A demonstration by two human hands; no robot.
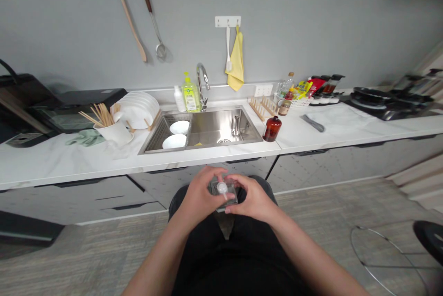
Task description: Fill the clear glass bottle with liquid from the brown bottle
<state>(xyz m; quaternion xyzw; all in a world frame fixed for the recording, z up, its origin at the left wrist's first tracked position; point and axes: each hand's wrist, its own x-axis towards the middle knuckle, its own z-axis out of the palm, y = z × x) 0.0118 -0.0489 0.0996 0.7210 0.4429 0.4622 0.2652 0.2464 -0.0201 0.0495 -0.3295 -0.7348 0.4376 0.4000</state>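
Observation:
Both of my hands meet in front of my body, below the counter edge, around a small clear square container (226,194) with a white round cap or knob on top. My left hand (199,197) curls around its left side. Fingers of my right hand (251,199) wrap its right side and front. Straight ahead is a steel sink (221,125) holding two white bowls (175,140) in a wire rack on its left half.
On the white counter (51,160) stand a cup of chopsticks (112,130), stacked plates (136,109), soap bottles (189,94), a brown bottle (272,128), a wooden rack (265,107), condiments (301,91) and a stove (384,102). A wire stool (387,259) stands at my right.

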